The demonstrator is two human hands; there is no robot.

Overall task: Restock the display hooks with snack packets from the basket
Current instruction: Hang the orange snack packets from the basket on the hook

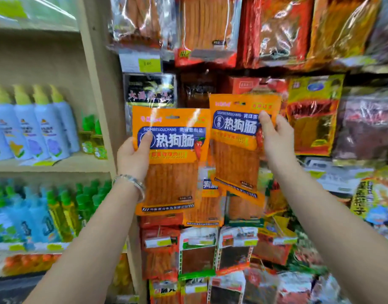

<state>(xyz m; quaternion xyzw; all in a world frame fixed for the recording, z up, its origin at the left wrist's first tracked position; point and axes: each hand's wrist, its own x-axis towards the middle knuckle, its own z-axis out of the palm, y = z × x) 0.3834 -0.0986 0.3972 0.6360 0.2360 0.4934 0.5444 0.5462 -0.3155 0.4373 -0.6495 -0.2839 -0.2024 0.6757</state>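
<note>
The left hand (133, 156) pinches the left edge of one orange hot-dog-strip snack packet (173, 163), thumb pressed flat on the front over the blue name band and the other fingers hidden behind. The right hand (276, 137) grips a second, matching packet (237, 148) by its right edge in the same way, thumb on the front beside the blue band.

Both packets are held up in front of the hanging display, side by side and just touching at their upper corners, with the right one higher. Each stands with its long axis vertical, its hang-slot end up and its printed face towards the camera. The left one is nearly square to the view; the right one's lower edge slants down to the right.

A silver bracelet (131, 183) circles the left wrist. Behind and lower, another orange packet (210, 202) hangs among the red and brown snack bags. Spray bottles (35, 126) line the wooden shelf (57, 165) at the left.
</note>
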